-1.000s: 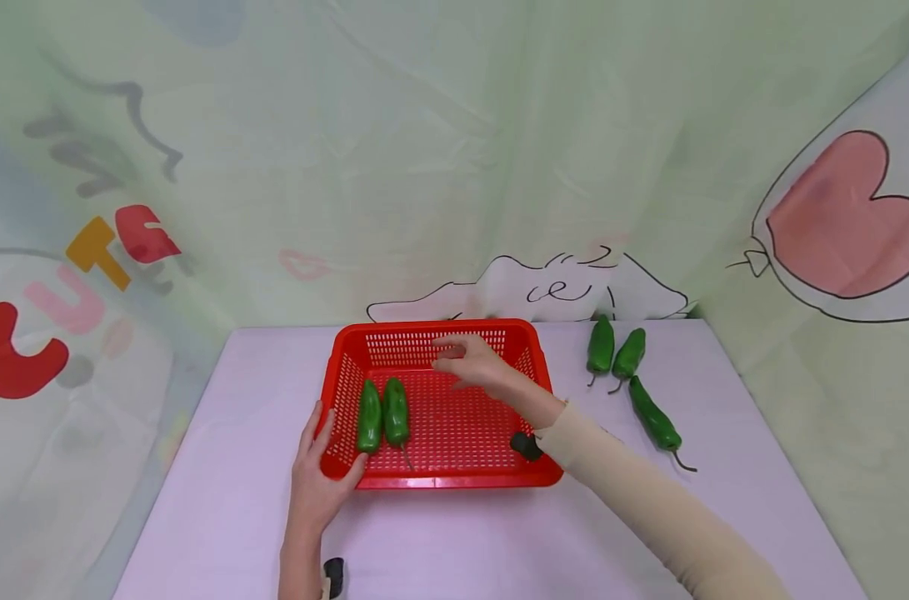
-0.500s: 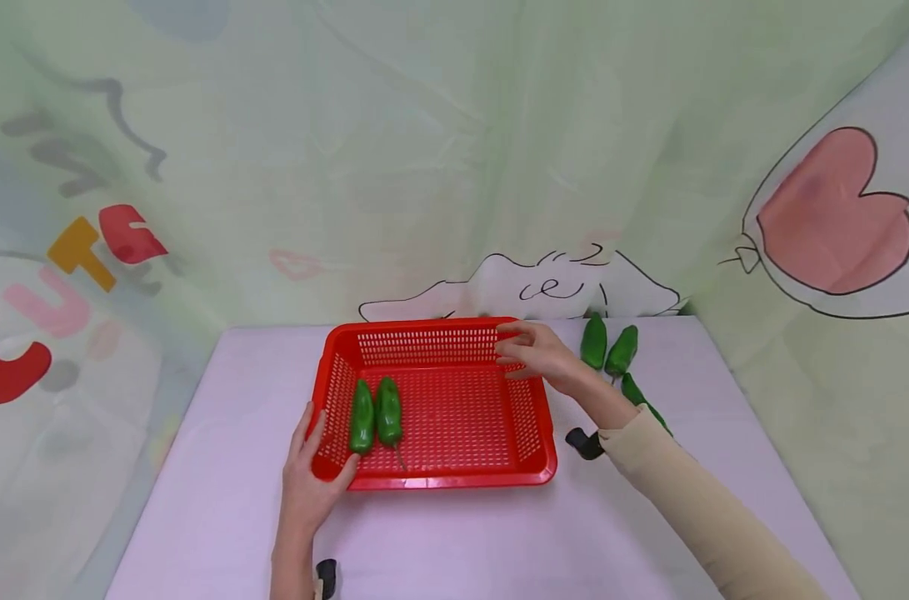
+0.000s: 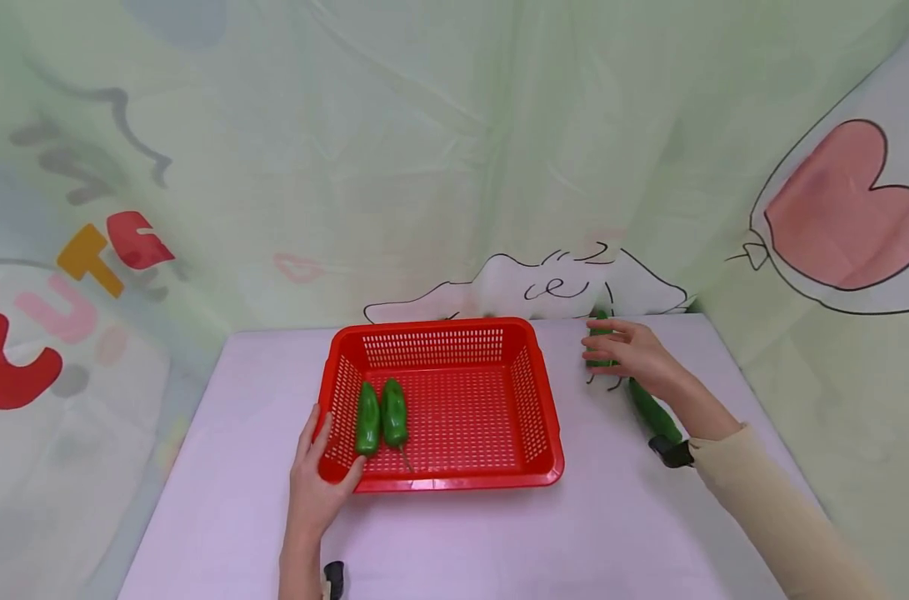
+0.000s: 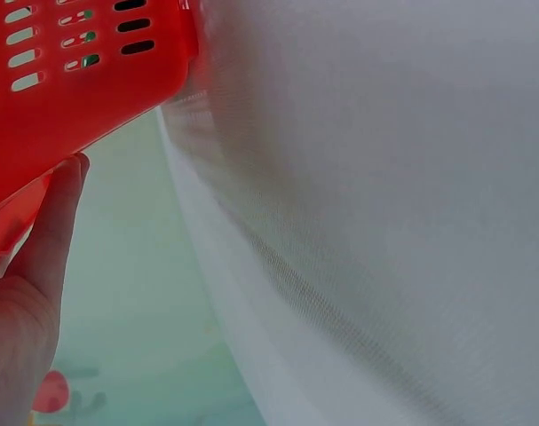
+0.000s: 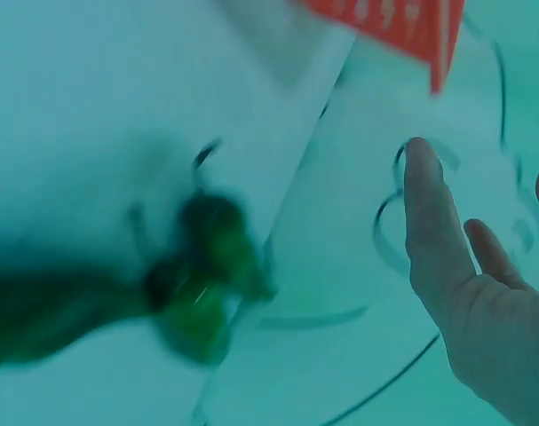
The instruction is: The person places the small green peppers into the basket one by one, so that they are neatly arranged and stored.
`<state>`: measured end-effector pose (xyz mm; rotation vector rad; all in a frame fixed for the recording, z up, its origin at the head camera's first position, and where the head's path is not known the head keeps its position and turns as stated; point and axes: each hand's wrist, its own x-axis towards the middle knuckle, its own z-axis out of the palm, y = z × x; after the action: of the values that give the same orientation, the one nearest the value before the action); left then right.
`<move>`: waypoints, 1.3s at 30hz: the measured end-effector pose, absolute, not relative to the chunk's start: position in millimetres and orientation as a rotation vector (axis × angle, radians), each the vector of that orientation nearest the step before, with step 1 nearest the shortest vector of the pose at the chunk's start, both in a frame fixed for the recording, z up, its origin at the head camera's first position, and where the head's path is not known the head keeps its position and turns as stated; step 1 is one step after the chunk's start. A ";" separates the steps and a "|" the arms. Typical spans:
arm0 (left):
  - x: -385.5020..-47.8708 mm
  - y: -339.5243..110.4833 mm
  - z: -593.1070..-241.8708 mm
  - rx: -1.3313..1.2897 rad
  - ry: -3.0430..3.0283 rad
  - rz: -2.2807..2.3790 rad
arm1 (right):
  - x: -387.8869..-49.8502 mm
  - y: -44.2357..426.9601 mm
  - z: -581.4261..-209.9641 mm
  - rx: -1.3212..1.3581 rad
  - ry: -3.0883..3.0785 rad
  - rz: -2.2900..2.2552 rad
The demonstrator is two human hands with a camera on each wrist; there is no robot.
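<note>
A red plastic basket [image 3: 454,482] holds two green peppers, a left one [image 3: 367,419] and a right one [image 3: 395,414], at its left side. My left hand [image 3: 317,487] rests against the basket's front left corner, fingers spread along the left side and thumb at the front rim. Over the table's right side, my right hand [image 3: 640,358] hovers with extended fingers and nothing in them. Below it lie more green peppers: a long one [image 3: 652,412] and two behind, partly hidden by the hand. The right wrist view shows these blurred, including one pepper [image 5: 220,244] with a curved stem.
A pale cloth covers the table [image 3: 454,550]. Behind and at the sides hangs a light green curtain [image 3: 424,167] with printed letters, a drawn figure and a heart. A dark strap piece [image 3: 671,452] sits at my right wrist.
My right hand has moved right, from above the basket to above the peppers on the right side of the table. The left hand and the peppers inside the basket stay in place.
</note>
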<state>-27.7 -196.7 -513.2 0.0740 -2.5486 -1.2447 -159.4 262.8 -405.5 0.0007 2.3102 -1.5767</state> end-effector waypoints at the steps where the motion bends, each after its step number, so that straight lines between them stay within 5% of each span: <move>1: -27.7 -196.9 -513.3 0.075 -2.550 -1.244 | -157.8 271.1 -406.4 0.003 2.314 -1.578; 17: -27.5 -197.6 -514.2 0.097 -2.575 -1.224 | -140.1 351.6 -465.1 0.149 2.472 -1.394; 39: -28.4 -196.1 -512.5 0.093 -2.553 -1.228 | -147.0 341.9 -502.8 0.258 2.631 -1.132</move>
<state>-28.4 -196.1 -512.5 0.0934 -2.5527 -1.2278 -147.0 341.9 -502.8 0.2576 2.6308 -1.1318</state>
